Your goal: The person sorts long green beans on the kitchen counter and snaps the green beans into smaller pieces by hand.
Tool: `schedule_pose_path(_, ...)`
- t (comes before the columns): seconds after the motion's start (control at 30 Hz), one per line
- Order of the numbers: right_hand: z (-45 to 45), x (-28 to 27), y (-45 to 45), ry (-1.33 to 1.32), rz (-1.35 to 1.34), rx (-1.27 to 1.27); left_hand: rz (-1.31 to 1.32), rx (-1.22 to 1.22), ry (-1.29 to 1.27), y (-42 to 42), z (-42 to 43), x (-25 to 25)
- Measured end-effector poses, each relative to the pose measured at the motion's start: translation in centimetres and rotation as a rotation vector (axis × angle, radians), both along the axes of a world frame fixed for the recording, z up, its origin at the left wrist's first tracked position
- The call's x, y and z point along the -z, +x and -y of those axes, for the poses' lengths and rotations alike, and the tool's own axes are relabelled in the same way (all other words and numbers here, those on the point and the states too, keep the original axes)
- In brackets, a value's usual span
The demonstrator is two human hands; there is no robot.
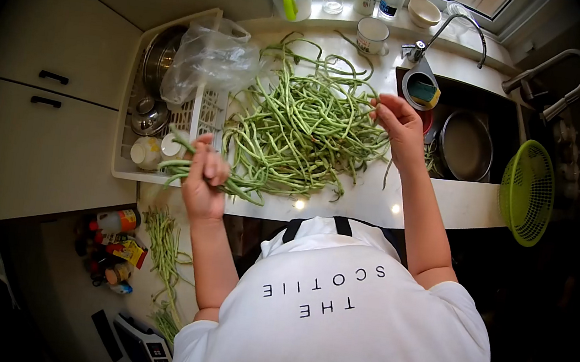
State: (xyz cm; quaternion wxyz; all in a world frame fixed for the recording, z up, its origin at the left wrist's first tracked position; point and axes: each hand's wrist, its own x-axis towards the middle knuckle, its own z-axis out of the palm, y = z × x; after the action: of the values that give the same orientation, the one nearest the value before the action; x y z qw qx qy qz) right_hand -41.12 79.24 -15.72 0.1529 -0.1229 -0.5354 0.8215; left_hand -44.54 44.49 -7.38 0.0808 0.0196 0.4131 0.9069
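Note:
A big tangled heap of long green beans (304, 122) covers the counter in front of me. My left hand (206, 171), slightly blurred, is closed around a small bunch of long beans (176, 166) at the heap's left edge, beside the white rack. On the opposite side, my right hand (400, 121) pinches the end of a long bean at the heap's right edge, close to the sink. The rest of that bean runs into the tangle, so its full length cannot be made out.
A white dish rack (121, 155) with pots, cups and a plastic bag (207, 57) stands left. Right are the sink (513, 110), a pan (464, 145) and a green colander (532, 194). A mug (372, 36) stands behind the heap. More beans (164, 245) lie lower left near bottles.

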Motion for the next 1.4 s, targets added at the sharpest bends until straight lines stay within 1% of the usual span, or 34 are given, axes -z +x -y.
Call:
schedule_pose_path(0.07,1.5,-2.1,0.7,-0.035,-0.016,-0.039,0.057,0.084,-0.268,0.4,-2.2,0.2)
schedule_pose_path(0.1,2.2,-3.0,1.1,-0.073,-0.030,-0.079,0.060,0.099,-0.354,0.7,-3.5,0.1)
schedule_pose_path(0.13,3.0,-3.5,1.4,-0.037,-0.045,-0.110,0.000,0.198,-0.364,0.8,-4.4,0.3)
schedule_pose_path(0.17,3.9,-4.1,1.7,-0.042,-0.048,-0.115,-0.021,0.220,-0.411,0.9,-5.5,0.7)
schedule_pose_path(0.2,4.9,-4.6,2.1,-0.049,-0.085,-0.167,0.000,0.250,-0.464,1.3,-6.7,-0.1)
schedule_pose_path(0.23,5.9,-4.9,2.5,-0.057,-0.122,-0.220,-0.024,0.254,-0.481,1.5,-7.7,-0.4)
schedule_pose_path(0.3,7.6,-5.0,3.2,-0.016,-0.106,-0.277,0.025,0.263,-0.448,1.8,-9.0,-0.4)
schedule_pose_path(0.37,8.6,-5.7,3.8,0.363,-0.105,-0.315,0.027,0.254,-0.448,1.9,-9.4,-0.2)
schedule_pose_path(0.43,9.0,-5.7,4.1,0.585,-0.215,-0.360,0.029,0.251,-0.443,1.8,-9.3,-0.3)
schedule_pose_path(0.47,9.0,-5.7,4.1,0.584,-0.216,-0.359,0.060,0.277,-0.464,1.8,-8.9,-0.5)
schedule_pose_path(0.53,8.6,-5.6,4.3,0.682,-0.284,-0.249,0.092,0.310,-0.486,1.8,-8.2,-0.7)
schedule_pose_path(0.57,8.2,-5.5,4.1,0.680,-0.280,-0.244,0.096,0.313,-0.524,1.8,-8.0,-0.8)
schedule_pose_path(0.63,7.2,-6.0,3.2,0.633,-0.226,0.013,0.100,0.322,-0.561,1.9,-7.5,-0.7)
schedule_pose_path(0.67,6.7,-6.7,3.3,0.594,-0.178,-0.042,0.098,0.335,-0.532,1.9,-7.3,-0.6)
schedule_pose_path(0.7,6.4,-6.8,3.2,0.596,-0.174,-0.039,0.096,0.346,-0.502,1.9,-7.2,-0.4)
schedule_pose_path(0.77,5.9,-6.8,3.3,0.370,-0.112,-0.277,0.094,0.358,-0.481,1.9,-7.1,-0.2)
schedule_pose_path(0.83,5.9,-6.0,3.4,0.381,-0.097,-0.319,0.105,0.360,-0.436,1.9,-6.9,-0.2)
schedule_pose_path(0.9,5.9,-5.1,3.4,0.309,-0.085,-0.418,0.102,0.362,-0.429,1.9,-6.8,0.0)
schedule_pose_path(0.93,6.2,-5.4,3.5,0.252,-0.060,-0.418,0.103,0.364,-0.414,1.9,-6.7,0.0)
schedule_pose_path(0.97,6.3,-5.3,3.6,0.252,-0.058,-0.418,0.104,0.366,-0.401,1.9,-6.7,0.0)
schedule_pose_path(1.03,6.5,-5.0,3.7,0.447,-0.063,-0.371,0.102,0.368,-0.391,1.7,-6.5,0.3)
schedule_pose_path(1.07,6.4,-5.1,3.6,0.446,-0.063,-0.371,0.098,0.370,-0.380,1.7,-6.5,0.3)
schedule_pose_path(1.13,5.9,-5.7,3.4,0.850,-0.137,-0.331,0.098,0.363,-0.383,1.8,-6.5,0.3)
schedule_pose_path(1.17,5.9,-5.5,3.4,0.850,-0.137,-0.332,0.098,0.356,-0.385,1.9,-6.5,0.2)
schedule_pose_path(1.2,5.9,-5.1,3.3,0.879,-0.155,-0.243,0.098,0.356,-0.384,1.9,-6.6,0.1)
schedule_pose_path(1.23,5.9,-4.9,3.3,0.906,-0.172,-0.155,0.087,0.392,-0.447,2.0,-6.8,0.0)
schedule_pose_path(1.27,5.9,-5.0,3.3,0.907,-0.173,-0.156,0.077,0.427,-0.510,2.1,-7.0,-0.1)
schedule_pose_path(1.33,6.0,-5.3,3.4,0.545,0.114,-0.112,0.067,0.445,-0.531,2.6,-8.0,-0.3)
schedule_pose_path(1.4,6.0,-4.7,3.4,0.550,0.119,-0.065,0.036,0.451,-0.561,2.9,-8.9,-0.4)
